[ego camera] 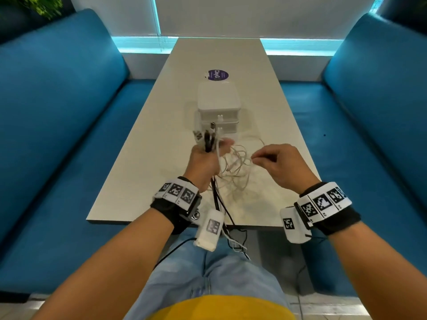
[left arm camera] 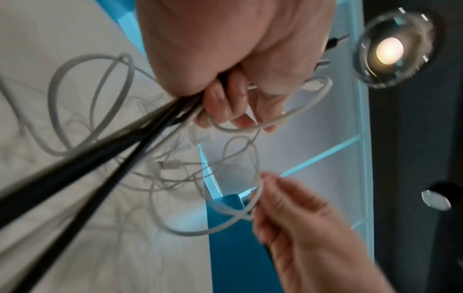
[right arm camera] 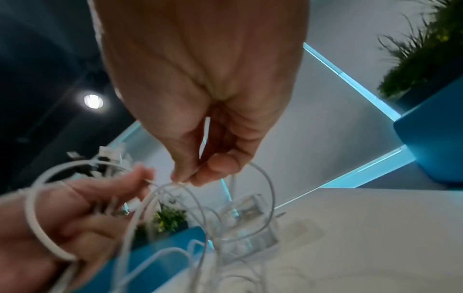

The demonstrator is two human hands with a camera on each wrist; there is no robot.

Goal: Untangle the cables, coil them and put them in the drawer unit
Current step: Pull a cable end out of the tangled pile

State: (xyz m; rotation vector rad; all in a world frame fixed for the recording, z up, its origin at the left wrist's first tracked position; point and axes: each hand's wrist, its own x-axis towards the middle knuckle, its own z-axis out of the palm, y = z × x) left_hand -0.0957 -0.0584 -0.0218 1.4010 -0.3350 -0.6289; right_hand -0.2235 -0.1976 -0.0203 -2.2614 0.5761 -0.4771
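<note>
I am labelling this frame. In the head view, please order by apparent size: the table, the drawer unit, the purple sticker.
1. table
2. drawer unit
3. purple sticker

The sticker lies farther from the camera, but it is clearly the smallest.

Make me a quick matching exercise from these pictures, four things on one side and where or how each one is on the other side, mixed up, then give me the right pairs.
Column one:
1. left hand
2. right hand
3. drawer unit
4. purple sticker

Column two:
A. stands on the table, drawers closed
B. pinches one thin white cable loop
C. lies flat on the table beyond the unit
D. grips a bundle of black and white cables, plug ends up

Pairs: 1-D, 2-B, 3-A, 4-C
</note>
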